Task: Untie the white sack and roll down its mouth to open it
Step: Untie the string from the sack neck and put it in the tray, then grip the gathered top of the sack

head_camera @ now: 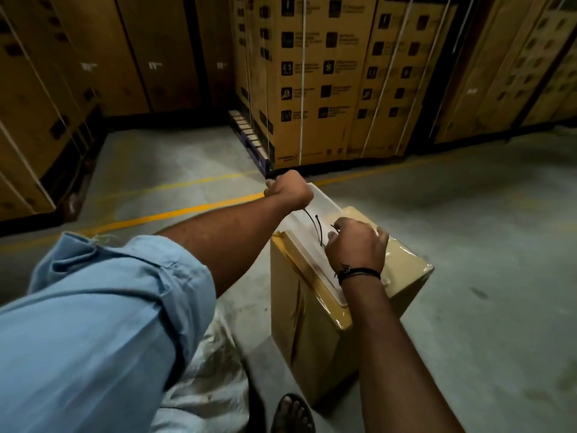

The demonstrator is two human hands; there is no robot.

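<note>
**White sack mostly hidden; both hands up on a black cord**

I only see a crumpled strip of the sack. The rolled blue sleeve covers most of it and the bottom edge cuts off the rest. Can't make out its mouth or any tie.

The sack lies on the floor under my left elbow, just beside a taped carton and near a sandalled foot. It is well apart from both hands and neither touches it.

The hands are apart, over a white slab on top of the carton.
- **Left hand:** balled in a fist at the slab's far end. The cord runs out from under it, but the grip itself is hidden.
- **Right hand:** fingers curled, pinching the cord's near end.

I can't tell what the slab is. Print on the stacked boxes behind is too blurred to read.
</note>
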